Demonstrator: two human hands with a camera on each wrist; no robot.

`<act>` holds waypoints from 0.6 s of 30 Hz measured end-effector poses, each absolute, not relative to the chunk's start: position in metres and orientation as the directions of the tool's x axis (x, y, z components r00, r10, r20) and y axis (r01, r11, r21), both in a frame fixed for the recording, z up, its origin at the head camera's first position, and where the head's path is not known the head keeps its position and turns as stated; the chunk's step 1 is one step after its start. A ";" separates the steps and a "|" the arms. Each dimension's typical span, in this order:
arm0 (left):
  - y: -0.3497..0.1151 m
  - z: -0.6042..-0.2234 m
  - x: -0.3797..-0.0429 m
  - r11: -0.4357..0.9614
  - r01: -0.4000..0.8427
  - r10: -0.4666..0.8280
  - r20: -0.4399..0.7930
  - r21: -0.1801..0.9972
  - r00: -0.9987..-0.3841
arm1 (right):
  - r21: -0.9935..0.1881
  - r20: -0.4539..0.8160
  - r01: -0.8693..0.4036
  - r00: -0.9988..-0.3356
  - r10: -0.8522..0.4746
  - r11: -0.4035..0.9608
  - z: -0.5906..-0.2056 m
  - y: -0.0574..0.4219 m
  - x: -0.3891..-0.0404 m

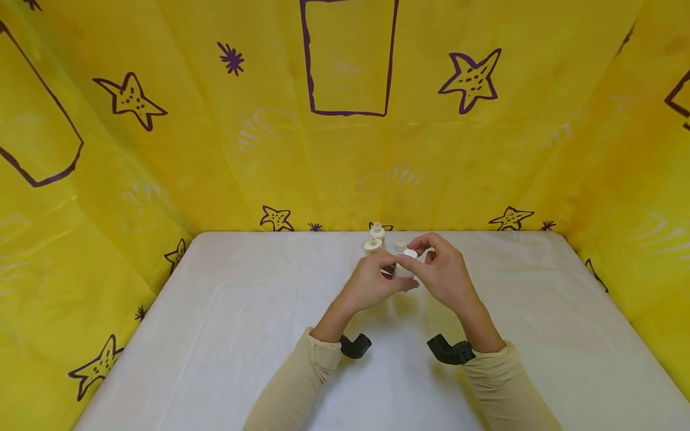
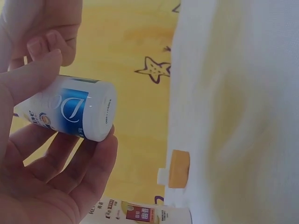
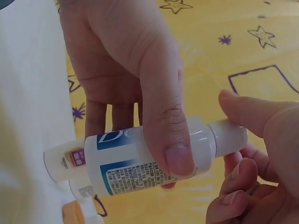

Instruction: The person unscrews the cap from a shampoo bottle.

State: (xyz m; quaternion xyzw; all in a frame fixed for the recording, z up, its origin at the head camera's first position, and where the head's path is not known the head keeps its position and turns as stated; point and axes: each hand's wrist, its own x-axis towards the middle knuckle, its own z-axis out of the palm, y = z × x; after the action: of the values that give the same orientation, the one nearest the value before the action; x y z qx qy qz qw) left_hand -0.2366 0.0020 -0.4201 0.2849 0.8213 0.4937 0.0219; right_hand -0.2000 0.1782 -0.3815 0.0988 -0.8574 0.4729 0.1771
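My left hand (image 1: 372,278) grips a small white bottle (image 2: 98,109) with a blue label, fingers and thumb round its body. The bottle is held above the table, its printed base showing in the left wrist view. On its top sits a white cap (image 3: 231,137). My right hand (image 1: 444,269) pinches this cap between thumb and fingertips. In the right wrist view, the left thumb lies across the bottle's label.
Behind the hands stand two white bottles with bare narrow necks, one farther back (image 1: 377,231) and one nearer (image 1: 373,245). A small orange bottle (image 2: 180,169) with a white neck stands beside them. Yellow patterned cloth (image 1: 345,149) surrounds the white table (image 1: 242,335).
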 end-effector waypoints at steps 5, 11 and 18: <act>0.003 -0.420 -0.236 0.359 0.427 0.483 0.227 0.830 -0.846 | -0.776 0.376 -0.322 -0.927 -0.012 0.542 -0.380 0.178 -0.199; 0.001 -0.421 -0.237 0.355 0.397 0.478 0.201 0.846 -0.855 | -0.790 0.332 -0.325 -0.940 -0.083 0.520 -0.380 0.182 -0.198; -0.001 -0.421 -0.240 0.344 0.386 0.469 0.199 0.856 -0.860 | -0.807 0.297 -0.343 -0.939 -0.172 0.480 -0.376 0.184 -0.195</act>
State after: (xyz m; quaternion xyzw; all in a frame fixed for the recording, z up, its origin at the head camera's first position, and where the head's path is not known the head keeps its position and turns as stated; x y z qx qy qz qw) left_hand -0.2403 -0.0012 -0.4213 0.2610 0.8188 0.5096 0.0406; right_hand -0.1954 0.1838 -0.3760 0.1507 -0.8558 0.4870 0.0877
